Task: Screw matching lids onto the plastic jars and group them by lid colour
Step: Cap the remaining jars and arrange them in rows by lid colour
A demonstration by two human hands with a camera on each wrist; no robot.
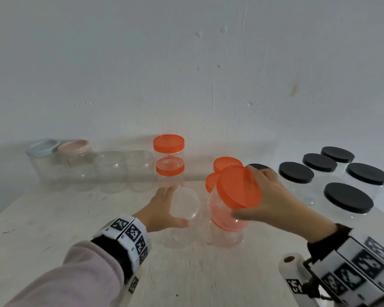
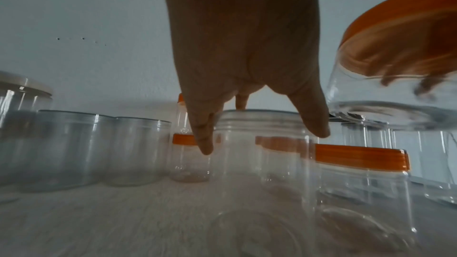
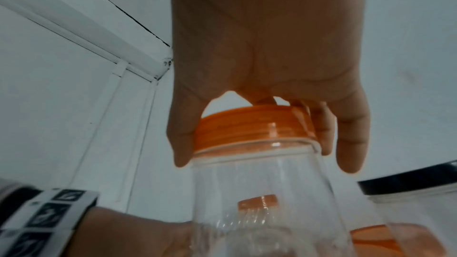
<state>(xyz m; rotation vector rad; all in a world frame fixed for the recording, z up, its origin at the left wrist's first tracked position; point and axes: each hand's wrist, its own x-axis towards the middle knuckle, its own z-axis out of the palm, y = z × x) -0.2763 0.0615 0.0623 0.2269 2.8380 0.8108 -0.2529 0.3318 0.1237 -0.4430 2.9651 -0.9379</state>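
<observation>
My left hand [image 1: 173, 206] wraps the neck of an open clear jar [image 1: 181, 237] standing on the table; in the left wrist view its fingers [image 2: 204, 140] straddle the jar's threaded rim [image 2: 259, 122]. My right hand [image 1: 243, 191] grips from above the orange lid [image 1: 235, 185] of a clear jar, which hangs tilted, off the table. In the right wrist view the fingers [image 3: 183, 144] curl round that lid [image 3: 254, 128], the jar body [image 3: 267, 192] below. Under it stands another orange-lidded jar [image 2: 361, 159].
Several black-lidded jars [image 1: 348, 197] crowd the right. Two stacked orange-lidded jars [image 1: 169, 144] stand by the wall, more orange lids [image 1: 227, 163] behind my right hand. At the back left are lidless jars [image 1: 111, 171], plus pale blue [image 1: 42, 147] and pink [image 1: 74, 146] lidded ones.
</observation>
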